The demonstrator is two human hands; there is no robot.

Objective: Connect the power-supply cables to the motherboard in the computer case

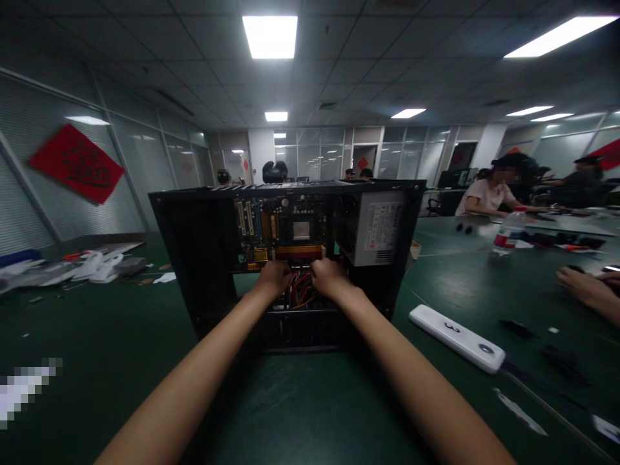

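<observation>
An open black computer case [194,258] stands on the green table [121,349] in front of me, its motherboard [281,226] facing me and a grey power supply [378,232] at its right. Both my hands reach into the case. My left hand [274,278] and my right hand [329,276] sit side by side at the lower edge of the motherboard, knuckles toward me, fingers curled down onto an orange strip [299,252] and red cables [300,290]. What the fingers hold is hidden.
A white power strip [458,338] marked 3 lies right of the case. A water bottle [506,236] stands further back. Another person's hand [588,287] rests at the right edge; people sit behind. Papers and white parts [92,265] lie at the left.
</observation>
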